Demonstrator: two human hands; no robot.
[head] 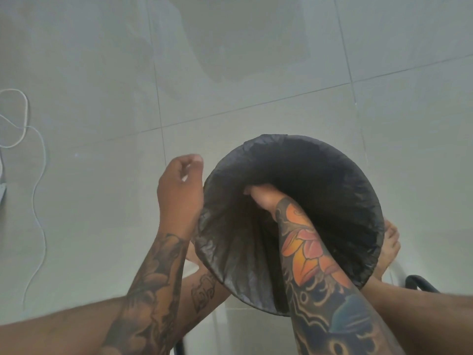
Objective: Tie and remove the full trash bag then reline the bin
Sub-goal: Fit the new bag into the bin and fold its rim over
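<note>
**A:** Which step is this, by your reading?

**B:** The relining, I'd judge. The bin [294, 219] already wears a black liner [230, 254] folded over its rim, and no full bag is anywhere in view — so tying and removal look done.

**A:** And the hands?

**B:** The right hand [258, 196] is down inside the bin, pressed against the liner near the left wall. Its fingers are buried in the dark plastic, so I cannot tell whether they grasp it or only push. The left hand [179, 190] sits just outside the bin's left rim, fingers loosely curled, holding nothing that I can see.

**A:** What does the next move ask for?

**B:** Pushing the liner down to the bottom so no air pocket remains, then checking the overlap all round the rim — the near-left edge looks bunched. A white cord [33, 175] lies on the floor well left of the bin, out of the way.
</note>
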